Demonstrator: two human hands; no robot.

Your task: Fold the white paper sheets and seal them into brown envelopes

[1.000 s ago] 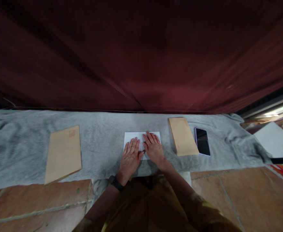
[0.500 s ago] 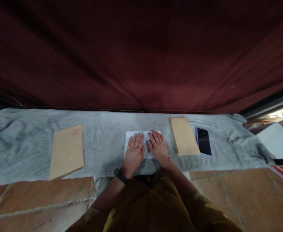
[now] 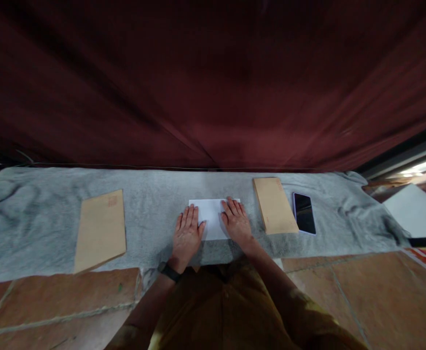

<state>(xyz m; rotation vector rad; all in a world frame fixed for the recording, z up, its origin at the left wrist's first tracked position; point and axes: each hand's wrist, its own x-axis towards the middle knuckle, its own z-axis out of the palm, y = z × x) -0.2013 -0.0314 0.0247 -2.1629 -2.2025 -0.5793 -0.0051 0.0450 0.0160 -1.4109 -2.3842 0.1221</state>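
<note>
A white sheet of paper (image 3: 210, 219) lies flat in front of me, its long side running left to right. My left hand (image 3: 188, 233) is spread flat over the paper's left end, with a dark watch on the wrist. On the right end rests my right hand (image 3: 236, 222), palm down and fingers stretched out. Neither hand grips anything. To the right of my right hand lies a stack of brown envelopes (image 3: 275, 206). Farther left are more brown envelopes (image 3: 101, 231) with a red print in the upper corner.
A grey cloth (image 3: 154, 214) covers the long narrow surface. Beside the right-hand envelopes lies a phone (image 3: 304, 213) with a pale purple edge. A dark red curtain (image 3: 213, 97) hangs along the back. A white flat object (image 3: 415, 211) is at the far right. Below are floor tiles (image 3: 70, 296).
My left hand has slid left across the paper to its left edge, baring the middle of the sheet. My right hand has stayed nearly in place.
</note>
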